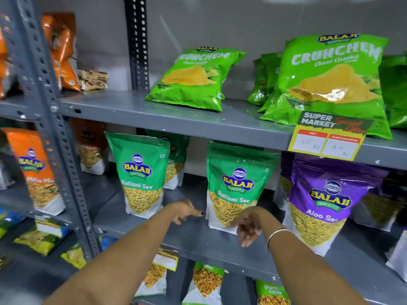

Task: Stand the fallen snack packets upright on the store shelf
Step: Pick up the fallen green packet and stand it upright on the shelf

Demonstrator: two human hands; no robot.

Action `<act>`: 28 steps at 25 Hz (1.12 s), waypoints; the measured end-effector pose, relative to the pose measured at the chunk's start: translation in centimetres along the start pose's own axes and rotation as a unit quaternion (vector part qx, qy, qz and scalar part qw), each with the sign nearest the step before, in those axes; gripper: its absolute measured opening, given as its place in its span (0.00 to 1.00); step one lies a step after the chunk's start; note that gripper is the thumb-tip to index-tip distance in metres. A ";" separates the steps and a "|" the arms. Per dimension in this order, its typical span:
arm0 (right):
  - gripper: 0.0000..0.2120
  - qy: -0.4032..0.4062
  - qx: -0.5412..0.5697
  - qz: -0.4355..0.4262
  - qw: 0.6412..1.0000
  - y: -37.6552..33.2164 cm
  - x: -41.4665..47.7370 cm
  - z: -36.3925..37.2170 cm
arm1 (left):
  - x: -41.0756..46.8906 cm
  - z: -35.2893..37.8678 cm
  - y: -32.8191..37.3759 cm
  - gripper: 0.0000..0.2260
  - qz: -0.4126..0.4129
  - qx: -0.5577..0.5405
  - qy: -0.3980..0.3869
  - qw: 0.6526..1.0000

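Observation:
Two green Ratlami Sev packets stand upright on the middle shelf (198,236): one on the left (141,172), one in the centre (236,183). A purple Aloo Sev packet (319,203) stands to their right. My left hand (187,211) hovers between the two green packets, fingers loose, holding nothing. My right hand (247,227) hangs limp in front of the centre packet's lower edge, empty too. On the upper shelf, a green Crunchem packet (193,78) leans back and a bigger one (330,82) leans against others.
A grey perforated upright (57,128) divides this bay from orange packets (35,170) on the left. A yellow price tag (328,139) hangs from the upper shelf edge. More packets sit on the lower shelf (204,282). A bangle circles my right wrist.

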State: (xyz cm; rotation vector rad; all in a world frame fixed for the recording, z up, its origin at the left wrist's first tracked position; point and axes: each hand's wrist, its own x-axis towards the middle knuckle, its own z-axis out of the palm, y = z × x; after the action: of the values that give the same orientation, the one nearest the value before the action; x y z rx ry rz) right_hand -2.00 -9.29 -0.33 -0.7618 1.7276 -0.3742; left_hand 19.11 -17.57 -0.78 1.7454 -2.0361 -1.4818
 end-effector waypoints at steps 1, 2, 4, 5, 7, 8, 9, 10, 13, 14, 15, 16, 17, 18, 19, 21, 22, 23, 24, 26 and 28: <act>0.14 -0.018 -0.034 0.005 0.999 -1.1 0.1 1.2 | -0.3 -1.4 -1.6 0.29 -0.028 0.003 -0.002 1.000; 0.16 -0.034 -0.072 0.005 0.997 -2.3 0.4 2.5 | -0.6 -2.8 -3.2 0.29 -0.057 0.007 0.003 0.998; 0.16 -0.041 -0.120 -0.025 0.992 -5.5 0.6 6.4 | -1.0 -6.4 -6.7 0.28 -0.110 0.013 0.017 0.994; 0.14 -0.015 -0.126 -0.054 0.990 -6.8 0.6 8.3 | -0.9 -8.2 -8.4 0.27 -0.130 0.009 0.033 0.991; 0.21 0.031 -0.093 -0.125 0.987 -8.8 1.0 12.2 | -0.7 -11.8 -11.3 0.22 -0.135 -0.016 0.093 0.986; 0.30 0.038 -0.057 -0.156 0.985 -9.8 1.2 14.2 | -0.1 -13.6 -12.7 0.18 -0.115 -0.013 0.131 0.985; 0.35 0.046 -0.033 -0.188 0.981 -10.6 1.6 16.0 | 0.5 -15.0 -13.8 0.17 -0.080 -0.008 0.163 0.983; 0.35 0.062 -0.020 -0.221 0.973 -11.3 2.0 17.5 | 1.0 -16.0 -14.4 0.18 -0.031 -0.019 0.173 0.984; 0.29 0.083 0.069 -0.286 0.952 -13.6 4.3 21.0 | 2.7 -17.1 -15.4 0.34 0.086 -0.113 0.120 0.983; 0.28 0.087 0.102 -0.308 0.942 -14.0 4.7 21.8 | 3.2 -17.0 -15.5 0.33 0.115 -0.124 0.099 0.981; 0.28 0.100 0.128 -0.321 0.933 -14.1 5.0 22.3 | 3.5 -16.8 -15.3 0.32 0.134 -0.134 0.087 0.978; 0.29 0.115 0.145 -0.326 0.927 -14.3 5.1 22.8 | 3.7 -16.7 -15.5 0.30 0.143 -0.147 0.078 0.975; 0.29 0.127 0.160 -0.327 0.923 -14.4 5.2 23.3 | 3.9 -16.8 -15.9 0.28 0.145 -0.161 0.079 0.973; 0.30 0.137 0.171 -0.325 0.920 -14.3 5.0 23.9 | 4.0 -16.8 -16.4 0.26 0.146 -0.171 0.082 0.971; 0.30 0.148 0.173 -0.322 0.919 -14.1 4.6 24.2 | 4.1 -16.7 -16.8 0.24 0.153 -0.179 0.081 0.969; 0.30 0.148 0.163 -0.314 0.924 -13.6 3.7 24.8 | 3.5 -16.7 -17.4 0.23 0.170 -0.160 0.071 0.970; 0.31 0.144 0.158 -0.305 0.928 -13.2 3.3 25.0 | 3.2 -16.8 -17.6 0.24 0.171 -0.139 0.068 0.973; 0.32 0.144 0.152 -0.296 0.932 -12.9 2.9 25.3 | 2.8 -16.9 -17.9 0.25 0.169 -0.121 0.067 0.976; 0.32 0.148 0.144 -0.285 0.936 -12.6 2.4 25.7 | 2.4 -16.9 -18.2 0.27 0.162 -0.105 0.070 0.979; 0.32 0.152 0.131 -0.269 0.942 -11.9 1.8 26.2 | 1.2 -16.8 -18.7 0.29 0.155 -0.082 0.080 0.981; 0.31 0.149 0.121 -0.266 0.945 -11.4 1.5 26.7 | 0.2 -16.5 -19.1 0.30 0.158 -0.058 0.098 0.981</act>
State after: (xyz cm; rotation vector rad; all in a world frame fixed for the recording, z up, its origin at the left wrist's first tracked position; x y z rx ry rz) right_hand 26.38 -15.04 -2.40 -1.0239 1.6862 -1.1002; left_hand 42.70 -25.42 -5.24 1.3845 -1.9692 -1.2523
